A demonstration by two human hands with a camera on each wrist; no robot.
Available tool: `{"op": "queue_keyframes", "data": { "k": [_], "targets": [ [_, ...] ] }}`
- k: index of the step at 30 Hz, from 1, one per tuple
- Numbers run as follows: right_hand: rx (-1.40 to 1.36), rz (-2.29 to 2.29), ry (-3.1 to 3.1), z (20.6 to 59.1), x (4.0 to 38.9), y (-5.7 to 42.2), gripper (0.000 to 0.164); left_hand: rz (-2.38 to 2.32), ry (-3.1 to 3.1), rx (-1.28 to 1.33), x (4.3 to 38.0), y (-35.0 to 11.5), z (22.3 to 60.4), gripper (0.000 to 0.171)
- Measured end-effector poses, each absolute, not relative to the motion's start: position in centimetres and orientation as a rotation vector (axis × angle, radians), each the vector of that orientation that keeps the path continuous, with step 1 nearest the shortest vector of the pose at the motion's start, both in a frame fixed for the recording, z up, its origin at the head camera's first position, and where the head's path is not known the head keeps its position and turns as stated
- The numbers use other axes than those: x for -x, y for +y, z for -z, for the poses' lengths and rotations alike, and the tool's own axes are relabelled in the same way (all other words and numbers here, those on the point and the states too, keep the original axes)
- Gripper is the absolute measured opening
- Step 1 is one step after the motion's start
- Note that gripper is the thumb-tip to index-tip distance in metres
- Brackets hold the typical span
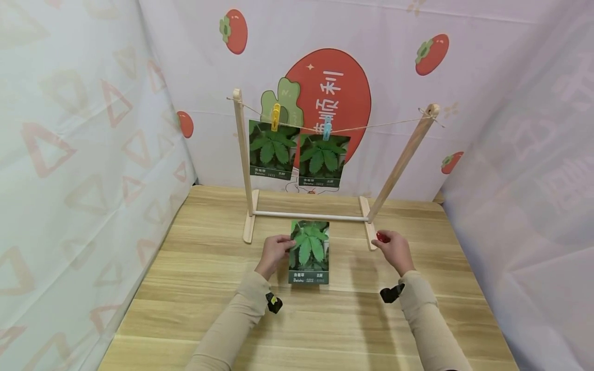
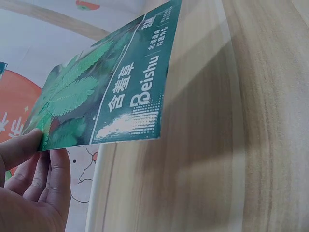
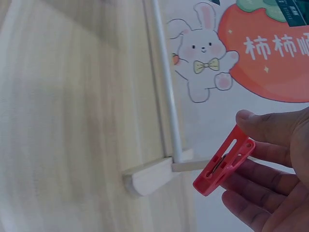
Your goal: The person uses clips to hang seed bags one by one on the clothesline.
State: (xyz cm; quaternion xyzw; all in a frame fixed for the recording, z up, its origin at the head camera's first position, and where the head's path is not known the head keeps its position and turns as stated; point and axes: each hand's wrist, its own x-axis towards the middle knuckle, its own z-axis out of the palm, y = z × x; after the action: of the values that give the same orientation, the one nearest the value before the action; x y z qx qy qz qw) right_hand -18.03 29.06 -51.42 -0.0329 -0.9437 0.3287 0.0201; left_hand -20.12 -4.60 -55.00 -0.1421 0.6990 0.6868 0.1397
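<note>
My left hand [image 1: 274,255] pinches the left edge of a green seed packet [image 1: 309,255] with a fern-like leaf picture, holding it above the table. In the left wrist view the thumb lies on the face of the packet [image 2: 96,92] and the fingers are behind it. A red clothespin [image 3: 224,162] is held between the thumb and fingers of my right hand [image 1: 395,250], near the right foot of a wooden stand. Two like packets hang from the stand's string, the left one [image 1: 273,149] under a yellow clothespin [image 1: 276,117], the right one [image 1: 323,161] under a blue clothespin [image 1: 327,129].
The wooden stand has a left post [image 1: 243,154], a right post [image 1: 401,162] and a white bottom rod [image 1: 311,216]. Its string [image 1: 380,125] sags between the posts. Behind it hangs a printed cloth [image 1: 390,31]. The wooden table [image 1: 209,309] lies below.
</note>
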Motion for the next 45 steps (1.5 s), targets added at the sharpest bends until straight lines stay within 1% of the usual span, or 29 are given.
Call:
{"op": "queue_keyframes", "data": {
  "k": [15,21,29,45],
  "targets": [
    [0.060,-0.968,-2.795,47.8,19.1,28.8,0.037,-2.009,2.035,0.412,20.7,-4.6,53.2,0.025],
    [0.004,-0.946,-2.718,46.4,19.5,28.4,0.032,-2.035,2.046,0.394,21.0,-4.6,52.4,0.024],
    [-0.073,-0.995,-2.558,44.5,20.0,28.1,0.032,-2.078,2.077,0.345,21.6,-4.5,51.2,0.021],
    [-0.129,-1.062,-2.475,41.4,20.3,27.5,0.031,-2.093,2.097,0.286,22.3,-4.3,48.8,0.028]
  ]
}}
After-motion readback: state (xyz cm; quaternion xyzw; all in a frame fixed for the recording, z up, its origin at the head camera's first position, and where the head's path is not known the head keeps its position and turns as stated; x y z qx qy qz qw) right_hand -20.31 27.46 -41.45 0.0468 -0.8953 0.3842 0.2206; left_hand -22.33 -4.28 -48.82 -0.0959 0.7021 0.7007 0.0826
